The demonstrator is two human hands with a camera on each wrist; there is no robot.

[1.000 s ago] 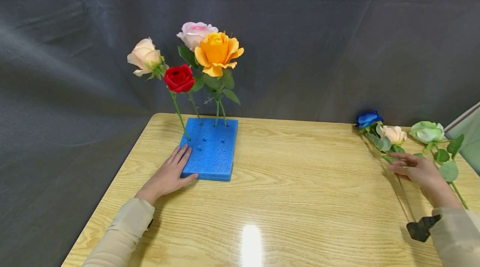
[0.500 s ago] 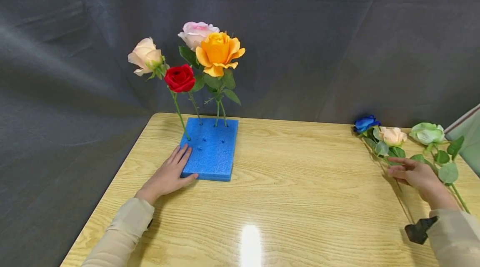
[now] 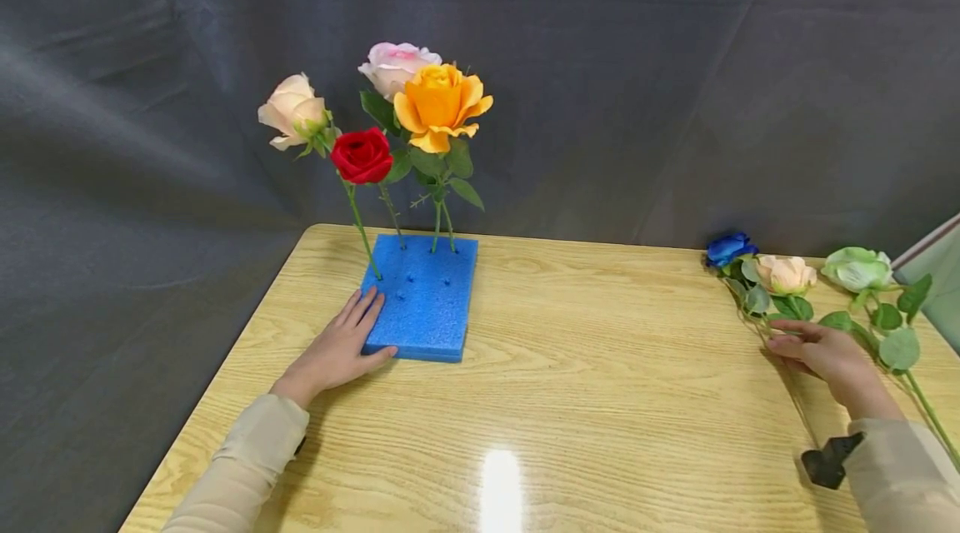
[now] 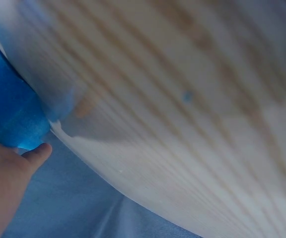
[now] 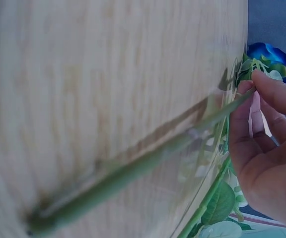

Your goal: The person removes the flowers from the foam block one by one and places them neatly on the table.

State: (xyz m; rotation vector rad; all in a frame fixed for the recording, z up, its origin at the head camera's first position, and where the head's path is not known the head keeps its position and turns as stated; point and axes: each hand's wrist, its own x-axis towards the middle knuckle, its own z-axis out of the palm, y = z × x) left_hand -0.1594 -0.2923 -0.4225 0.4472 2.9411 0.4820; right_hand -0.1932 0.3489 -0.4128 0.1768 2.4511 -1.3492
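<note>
My left hand rests with fingers spread on the left side of a blue foam block; in the left wrist view its thumb lies against the blue block. My right hand pinches the thin green stem of a blue rose between thumb and fingertips, low over the table. The blue rose head shows past the fingertips in the right wrist view. Beside it lie a peach rose and a pale green rose.
Standing in the foam block are a red rose, a cream rose, a pink-white rose and an orange rose. Several small holes show in the block's top. A dark curtain hangs behind the wooden table.
My right hand has shifted slightly left and toward me, and the blue rose has moved a little the same way. My left hand has stayed on the foam block.
</note>
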